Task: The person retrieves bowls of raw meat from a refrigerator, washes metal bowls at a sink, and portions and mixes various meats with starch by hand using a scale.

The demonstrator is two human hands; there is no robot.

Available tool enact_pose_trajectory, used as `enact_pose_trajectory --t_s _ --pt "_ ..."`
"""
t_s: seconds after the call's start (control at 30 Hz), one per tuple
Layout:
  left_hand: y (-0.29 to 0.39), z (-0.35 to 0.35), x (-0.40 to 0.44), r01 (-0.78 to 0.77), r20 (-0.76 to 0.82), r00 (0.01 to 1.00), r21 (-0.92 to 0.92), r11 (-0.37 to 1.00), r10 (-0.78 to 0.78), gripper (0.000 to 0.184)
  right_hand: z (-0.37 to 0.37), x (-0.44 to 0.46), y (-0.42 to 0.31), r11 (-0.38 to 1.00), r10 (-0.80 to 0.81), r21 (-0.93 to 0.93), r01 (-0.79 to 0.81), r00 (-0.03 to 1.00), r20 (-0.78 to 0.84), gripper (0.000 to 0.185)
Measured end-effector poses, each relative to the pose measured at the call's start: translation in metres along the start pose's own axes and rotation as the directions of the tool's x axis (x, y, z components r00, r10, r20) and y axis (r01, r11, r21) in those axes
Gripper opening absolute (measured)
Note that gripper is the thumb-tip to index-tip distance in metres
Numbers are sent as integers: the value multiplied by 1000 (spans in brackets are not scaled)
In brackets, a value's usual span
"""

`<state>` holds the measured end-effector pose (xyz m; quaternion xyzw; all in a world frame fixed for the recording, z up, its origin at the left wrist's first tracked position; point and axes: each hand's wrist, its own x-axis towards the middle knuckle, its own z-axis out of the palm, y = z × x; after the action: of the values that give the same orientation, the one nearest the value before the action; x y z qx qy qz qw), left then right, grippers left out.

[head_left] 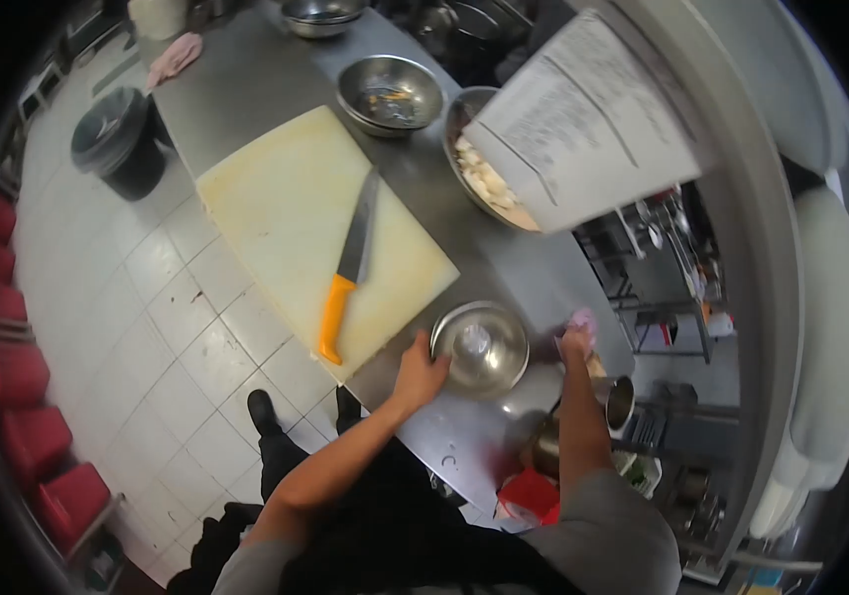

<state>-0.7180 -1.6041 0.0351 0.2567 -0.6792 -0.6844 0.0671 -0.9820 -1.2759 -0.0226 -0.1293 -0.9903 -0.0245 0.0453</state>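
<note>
My left hand (419, 375) grips the left rim of a shiny metal bowl (500, 369), which looks empty, on the steel counter. Beyond the bowl, at the right, my right hand (575, 343) is closed on a pink cloth (584, 321). A large knife with an orange handle (335, 319) lies on the pale cutting board (276, 213), to the left of the bowl.
Metal bowls (390, 94) stand behind the board, one with orange scraps. Hanging paper sheets (583, 129) partly cover a bowl of pale pieces (484, 180). A metal pot (619, 402) and a red container (529, 498) are near my right arm. A bin (119, 144) stands on the floor.
</note>
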Motion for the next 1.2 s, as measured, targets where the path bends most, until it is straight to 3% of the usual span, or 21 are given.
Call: enact_pose_trajectory --t_s 0.03,0.07,0.13,0.2,0.23,0.27,0.3,0.4,0.43,0.5,0.57,0.6,0.73,0.8,0.87,0.93,1.0,1.03,1.1,1.13,1.2 --pt "-4 -12 -13 15 14 1000 -5 1000 -15 30 2 0 -28 994 78 -59 -93 973 -216 45" --pt "-9 -25 -25 25 29 999 -6 1000 -25 29 16 29 -38 996 57 -49 -69 976 -210 45" --pt "-14 -52 -50 71 31 997 -13 997 -70 24 55 99 -45 867 -458 -310 390 869 -188 44" --pt "-25 -74 -68 124 55 992 -142 982 -117 22 2 78 -126 742 -512 342 576 817 -266 46" --pt "-27 -84 -79 169 86 985 -274 947 -151 22 5 68 -145 784 -571 127 608 786 -236 46" --pt "-21 -96 -83 188 111 980 -261 947 -164 22 48 83 -143 651 -679 5 759 585 -443 42" --pt "-10 -108 -85 215 114 974 -211 954 -194 22 50 64 -155 735 -640 -16 677 686 -346 40" --pt "14 -126 -81 221 119 973 -240 945 -197 23 24 -37 -163 598 -545 441 669 743 -389 30" --pt "33 -134 -73 189 140 975 -132 973 -171 24 -20 -85 -165 503 -576 584 637 751 -323 30" --pt "48 -135 -54 247 139 966 -249 936 -217 25 -17 -146 -140 366 -633 563 741 641 -433 31" --pt "60 -139 -29 210 215 963 -208 955 -165 25 4 -236 -111 416 -413 850 322 900 -140 34" --pt "66 -138 -16 187 228 964 -206 961 -138 25 -34 -289 -109 607 -470 581 542 835 -287 34" --pt "79 -111 23 211 363 925 -249 945 -111 28 -89 -415 -108 335 -559 866 372 818 -136 33" --pt "73 -91 38 282 452 878 -226 932 -157 28 -105 -436 -102 284 -456 940 187 889 -40 31" --pt "72 -70 47 352 514 833 -203 914 -206 29 -118 -428 -73 97 -205 932 -348 910 361 34" --pt "69 -51 45 423 565 792 -235 875 -230 29 -96 -399 -26 315 -69 944 -98 990 125 35" --pt "64 -28 45 428 599 763 -186 885 -243 31 -94 -379 7 652 30 752 97 988 -154 32" --pt "57 -18 46 441 608 750 -164 882 -261 33 -86 -390 6 646 69 760 76 985 -157 32" --pt "33 1 53 433 641 722 -125 893 -260 34 -59 -414 -26 884 86 463 59 955 -285 28" --pt "29 12 58 432 654 712 -120 894 -257 35 -35 -425 -43 830 -17 484 276 881 -473 26" --pt "38 21 41 415 614 751 -152 897 -243 33 -60 -462 -98 616 -43 751 238 962 -270 26"
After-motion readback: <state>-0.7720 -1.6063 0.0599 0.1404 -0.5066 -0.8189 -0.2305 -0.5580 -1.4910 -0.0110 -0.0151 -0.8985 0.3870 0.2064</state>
